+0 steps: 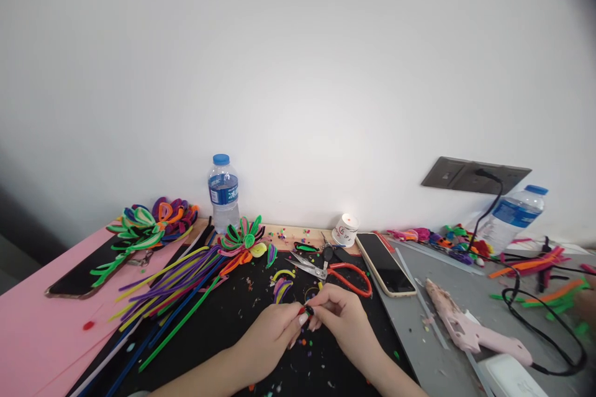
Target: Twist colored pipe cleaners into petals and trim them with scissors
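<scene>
My left hand [270, 335] and my right hand [342, 322] meet over the black mat [209, 341], fingertips pinched together. Between them is a small black and red piece [308, 310], mostly covered by the fingers; its kind is not clear. Just beyond the hands lie open scissors [351, 278] with red handles. Curled yellow and purple pipe-cleaner loops [282, 288] rest near my left hand. A green and pink pipe-cleaner flower [249, 240] lies farther off to the left.
Long pipe cleaners [162, 288] fan out at left, beside a dark phone [79, 270] and more pipe-cleaner flowers [158, 223]. Water bottles [224, 192] stand by the wall. At right are a paper cup [346, 231], another phone [386, 263] and a corded pink glue gun [475, 329].
</scene>
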`<state>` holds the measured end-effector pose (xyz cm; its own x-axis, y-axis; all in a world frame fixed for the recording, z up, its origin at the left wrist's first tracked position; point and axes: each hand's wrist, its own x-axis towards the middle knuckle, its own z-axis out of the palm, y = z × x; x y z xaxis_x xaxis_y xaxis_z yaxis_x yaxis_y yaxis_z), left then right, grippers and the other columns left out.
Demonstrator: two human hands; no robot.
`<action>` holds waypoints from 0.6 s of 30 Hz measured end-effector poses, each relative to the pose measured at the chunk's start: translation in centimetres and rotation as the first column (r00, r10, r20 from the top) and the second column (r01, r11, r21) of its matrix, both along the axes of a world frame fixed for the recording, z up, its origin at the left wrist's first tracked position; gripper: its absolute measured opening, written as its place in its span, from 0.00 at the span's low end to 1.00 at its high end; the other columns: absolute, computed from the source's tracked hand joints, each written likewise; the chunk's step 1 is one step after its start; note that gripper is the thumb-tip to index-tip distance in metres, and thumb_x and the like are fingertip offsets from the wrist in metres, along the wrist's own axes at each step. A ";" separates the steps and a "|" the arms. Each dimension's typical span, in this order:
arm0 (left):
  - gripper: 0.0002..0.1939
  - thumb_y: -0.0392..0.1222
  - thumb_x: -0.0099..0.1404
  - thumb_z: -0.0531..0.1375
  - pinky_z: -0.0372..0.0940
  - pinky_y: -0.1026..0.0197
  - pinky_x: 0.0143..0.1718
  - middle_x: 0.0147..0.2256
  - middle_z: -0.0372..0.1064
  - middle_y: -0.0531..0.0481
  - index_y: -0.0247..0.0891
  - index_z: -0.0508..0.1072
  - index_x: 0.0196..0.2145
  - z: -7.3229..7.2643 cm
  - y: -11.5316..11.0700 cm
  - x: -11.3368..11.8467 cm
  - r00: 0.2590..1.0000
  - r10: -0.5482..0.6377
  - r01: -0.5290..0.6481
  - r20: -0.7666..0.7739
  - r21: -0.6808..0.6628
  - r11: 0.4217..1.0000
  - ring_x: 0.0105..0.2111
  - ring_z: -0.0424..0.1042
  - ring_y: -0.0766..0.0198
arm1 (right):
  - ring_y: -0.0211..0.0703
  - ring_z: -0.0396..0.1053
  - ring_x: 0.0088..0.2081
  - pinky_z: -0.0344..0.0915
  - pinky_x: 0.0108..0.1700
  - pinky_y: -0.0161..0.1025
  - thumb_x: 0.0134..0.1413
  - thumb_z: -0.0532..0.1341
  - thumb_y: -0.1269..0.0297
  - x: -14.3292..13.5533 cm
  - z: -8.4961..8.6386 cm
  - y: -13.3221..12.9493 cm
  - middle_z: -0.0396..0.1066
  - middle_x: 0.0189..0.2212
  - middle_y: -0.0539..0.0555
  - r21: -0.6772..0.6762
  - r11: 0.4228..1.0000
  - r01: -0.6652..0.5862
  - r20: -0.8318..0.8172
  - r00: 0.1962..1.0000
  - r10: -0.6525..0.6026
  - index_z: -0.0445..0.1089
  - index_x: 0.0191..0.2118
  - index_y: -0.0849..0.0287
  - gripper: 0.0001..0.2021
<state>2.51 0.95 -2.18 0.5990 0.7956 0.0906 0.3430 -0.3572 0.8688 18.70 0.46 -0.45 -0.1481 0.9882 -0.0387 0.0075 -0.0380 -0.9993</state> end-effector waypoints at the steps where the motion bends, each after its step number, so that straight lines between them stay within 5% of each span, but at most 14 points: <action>1: 0.19 0.44 0.67 0.41 0.52 0.68 0.25 0.19 0.57 0.57 0.37 0.61 0.23 -0.1 0.0 0.0 1.000 -0.005 0.005 -0.013 -0.001 1.000 0.21 0.57 0.69 | 0.38 0.69 0.21 0.65 0.25 0.34 0.41 0.63 0.66 0.0 0.0 0.0 0.64 0.19 0.47 0.005 1.000 -0.012 0.003 1.000 0.012 0.69 0.23 0.62 0.04; 8: 0.20 0.44 0.67 0.40 0.51 0.68 0.24 0.18 0.54 0.57 0.37 0.62 0.23 -0.4 0.0 -0.1 0.999 -0.009 0.010 -0.043 0.019 1.000 0.20 0.56 0.69 | 0.33 0.61 0.17 0.58 0.21 0.30 0.47 0.58 0.67 0.2 0.0 -0.1 0.63 0.17 0.46 0.061 0.995 -0.079 0.233 0.970 0.063 0.67 0.26 0.60 0.03; 13: 0.18 0.42 0.67 0.41 0.55 0.68 0.27 0.20 0.61 0.55 0.37 0.62 0.24 -0.1 -0.3 -0.1 0.999 -0.031 0.032 -0.021 0.005 0.999 0.22 0.61 0.68 | 0.33 0.58 0.19 0.54 0.22 0.30 0.50 0.56 0.65 0.4 0.5 -0.5 0.64 0.17 0.47 0.119 0.981 -0.152 0.374 0.922 0.098 0.65 0.23 0.60 0.08; 18: 0.17 0.41 0.66 0.42 0.55 0.68 0.27 0.20 0.61 0.56 0.37 0.63 0.25 0.0 -0.5 -0.1 0.998 -0.060 0.059 -0.033 -0.007 0.998 0.21 0.61 0.69 | 0.34 0.60 0.20 0.54 0.24 0.31 0.49 0.57 0.68 0.2 0.9 -0.6 0.65 0.17 0.47 0.123 0.970 -0.208 0.372 0.916 0.149 0.64 0.22 0.59 0.07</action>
